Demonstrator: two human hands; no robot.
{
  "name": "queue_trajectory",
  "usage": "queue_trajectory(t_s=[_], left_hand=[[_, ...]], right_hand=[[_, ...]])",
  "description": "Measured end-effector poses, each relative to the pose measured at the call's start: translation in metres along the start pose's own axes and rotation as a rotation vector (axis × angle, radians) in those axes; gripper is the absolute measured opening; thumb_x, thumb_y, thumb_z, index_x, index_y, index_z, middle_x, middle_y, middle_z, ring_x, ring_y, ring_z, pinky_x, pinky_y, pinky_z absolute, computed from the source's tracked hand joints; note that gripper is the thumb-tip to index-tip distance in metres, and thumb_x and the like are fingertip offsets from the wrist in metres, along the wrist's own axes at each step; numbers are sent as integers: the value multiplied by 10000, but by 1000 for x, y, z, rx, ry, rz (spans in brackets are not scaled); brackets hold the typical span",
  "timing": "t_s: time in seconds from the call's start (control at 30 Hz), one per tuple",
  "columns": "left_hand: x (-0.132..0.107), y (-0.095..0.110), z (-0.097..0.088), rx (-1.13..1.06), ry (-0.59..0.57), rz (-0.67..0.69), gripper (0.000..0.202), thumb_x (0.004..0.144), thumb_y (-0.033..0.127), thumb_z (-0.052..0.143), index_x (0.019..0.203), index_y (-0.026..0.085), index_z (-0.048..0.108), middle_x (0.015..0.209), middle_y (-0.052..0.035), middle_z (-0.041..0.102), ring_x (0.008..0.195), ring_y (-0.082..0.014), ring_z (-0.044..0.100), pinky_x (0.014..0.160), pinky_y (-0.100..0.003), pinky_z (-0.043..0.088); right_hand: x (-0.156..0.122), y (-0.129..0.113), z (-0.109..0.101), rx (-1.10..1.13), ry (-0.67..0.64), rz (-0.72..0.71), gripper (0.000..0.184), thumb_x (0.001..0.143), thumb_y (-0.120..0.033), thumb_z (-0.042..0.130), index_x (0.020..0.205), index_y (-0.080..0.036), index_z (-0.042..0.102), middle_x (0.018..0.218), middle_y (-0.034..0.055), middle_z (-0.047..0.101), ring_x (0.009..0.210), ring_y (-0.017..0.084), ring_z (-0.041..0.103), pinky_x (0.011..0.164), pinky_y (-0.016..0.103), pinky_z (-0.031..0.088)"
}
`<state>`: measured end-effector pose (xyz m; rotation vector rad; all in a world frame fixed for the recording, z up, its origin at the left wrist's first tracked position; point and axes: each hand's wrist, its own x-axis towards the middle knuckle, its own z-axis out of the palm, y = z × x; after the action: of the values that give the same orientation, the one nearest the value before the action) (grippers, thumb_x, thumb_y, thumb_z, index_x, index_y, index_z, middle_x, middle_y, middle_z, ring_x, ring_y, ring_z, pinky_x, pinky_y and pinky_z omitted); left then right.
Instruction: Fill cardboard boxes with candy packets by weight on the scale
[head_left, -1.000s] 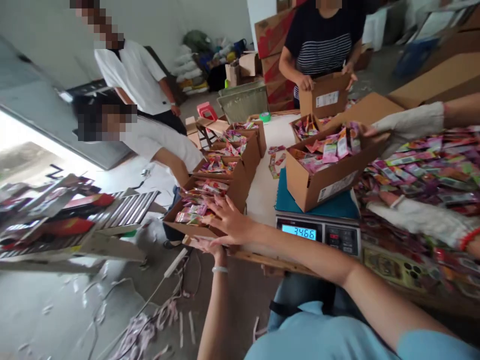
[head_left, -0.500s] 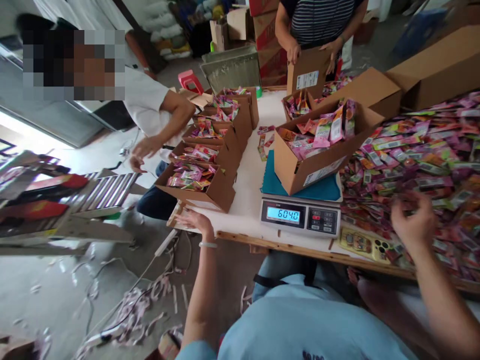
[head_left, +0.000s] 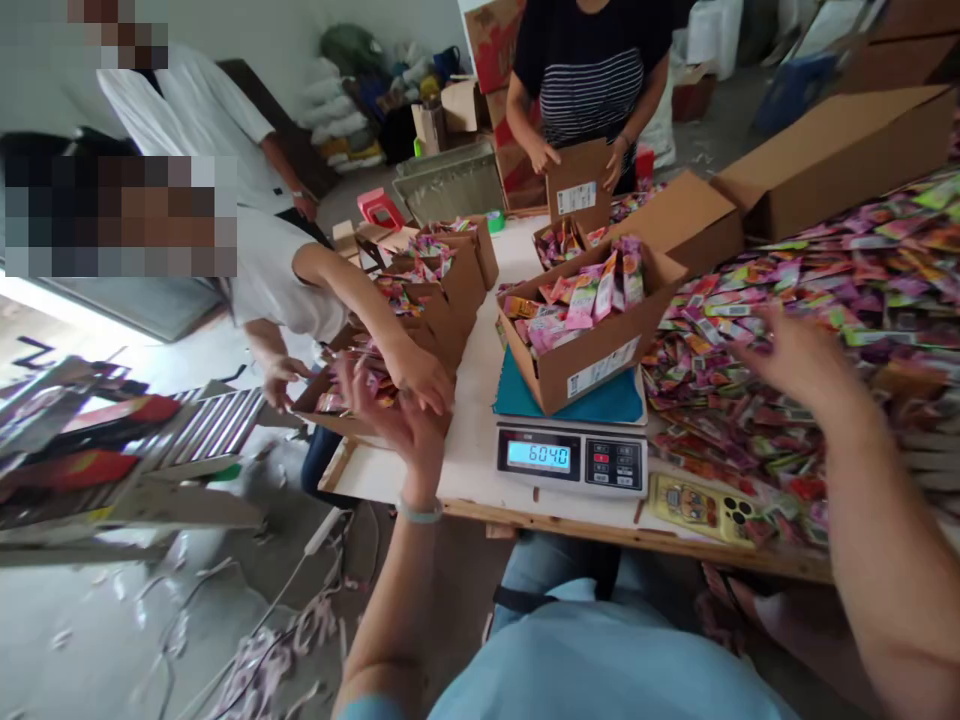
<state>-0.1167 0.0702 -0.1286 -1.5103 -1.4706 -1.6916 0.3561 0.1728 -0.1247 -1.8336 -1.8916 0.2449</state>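
My left hand is raised with its fingers apart beside the front box of packets on the left, close to a co-worker's hand. It holds nothing. My right hand hovers over a heap of small pink and green packets, somewhat blurred, with fingers stretched out and no packet visible in them. Between my hands, a cardboard box filled with the same packets rests tilted on the teal top of a digital scale. The display seems to read 604.0.
A yellow phone lies by the table's front edge. Several filled boxes line the left side. Across the table, a person holds a carton flap. A roller conveyor stands left; long cartons lie at right.
My left hand has risen from the table's left corner to the front box. My right hand has moved forward over the heap, its fingers opening. The co-worker's arm now reaches across the front box.
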Motion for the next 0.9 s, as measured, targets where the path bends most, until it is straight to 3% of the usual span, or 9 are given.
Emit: queue_trajectory(t_s=[0.07, 0.13, 0.23, 0.3, 0.4, 0.5, 0.7, 0.8, 0.9], left_hand=[[22, 19, 31, -137, -133, 60, 580, 1072, 517, 496, 1615, 373, 353, 1717, -75, 352, 1657, -288, 258, 1369, -581, 207], [35, 37, 62, -236, -272, 103, 685, 1064, 565, 489, 1671, 354, 252, 1765, -77, 270, 1686, -295, 169, 1385, -560, 149], [37, 56, 98, -323, -447, 142, 827, 1049, 630, 471, 1712, 344, 68, 1818, -86, 111, 1706, -306, 6, 1394, -549, 41], [30, 61, 110, -354, -529, 125, 889, 1039, 652, 474, 1710, 341, -20, 1825, -109, 40, 1705, -313, -47, 1389, -564, 28], [20, 62, 115, -382, -584, 94, 966, 1014, 680, 512, 1702, 335, -72, 1822, -134, 7, 1703, -319, -74, 1387, -571, 41], [20, 62, 114, -395, -587, 107, 1015, 989, 703, 545, 1702, 319, -67, 1819, -152, 16, 1701, -333, -70, 1386, -572, 26], [27, 63, 116, -403, -574, 170, 1009, 996, 710, 522, 1705, 305, -71, 1818, -164, 28, 1700, -346, -67, 1384, -585, 25], [27, 60, 114, -410, -577, 176, 1017, 985, 730, 520, 1703, 327, -78, 1823, -143, 32, 1700, -348, -65, 1384, -590, 18], [28, 55, 111, -402, -586, 175, 1026, 969, 759, 521, 1702, 346, -66, 1826, -121, 50, 1702, -345, -42, 1388, -576, 7]], right_hand=[[27, -67, -41, 174, 108, -215, 591, 913, -704, 482, 1290, -271, 623, 1139, 134, 721, 994, 292, 724, 932, 476, 601], [52, -136, -60, 97, -21, -440, 625, 885, -733, 583, 1258, -236, 650, 1111, 116, 727, 961, 274, 712, 918, 448, 590], [73, -215, -48, -304, -435, -459, 790, 842, -777, 652, 1351, -173, 654, 1311, 197, 680, 1213, 401, 661, 1034, 528, 530], [77, -242, -28, -466, -571, -385, 929, 829, -772, 680, 1522, -167, 548, 1523, 246, 538, 1373, 473, 561, 1099, 569, 485], [80, -249, -15, -467, -578, -407, 872, 832, -656, 742, 1542, -194, 534, 1548, 217, 526, 1369, 430, 577, 1078, 499, 511], [88, -239, -31, -387, -521, -460, 599, 848, -418, 767, 1397, -205, 658, 1335, 122, 693, 1179, 308, 683, 972, 376, 547], [103, -233, -55, -411, -418, -442, 438, 864, -234, 743, 1298, -176, 756, 1190, 88, 754, 1067, 241, 702, 899, 312, 542], [100, -237, -68, -338, -382, -433, 449, 887, -239, 748, 1324, -139, 750, 1166, 99, 767, 992, 200, 706, 878, 298, 544], [108, -224, -98, -209, -278, -304, 512, 927, -345, 731, 1394, -137, 707, 1074, 78, 779, 856, 144, 706, 793, 275, 522]])
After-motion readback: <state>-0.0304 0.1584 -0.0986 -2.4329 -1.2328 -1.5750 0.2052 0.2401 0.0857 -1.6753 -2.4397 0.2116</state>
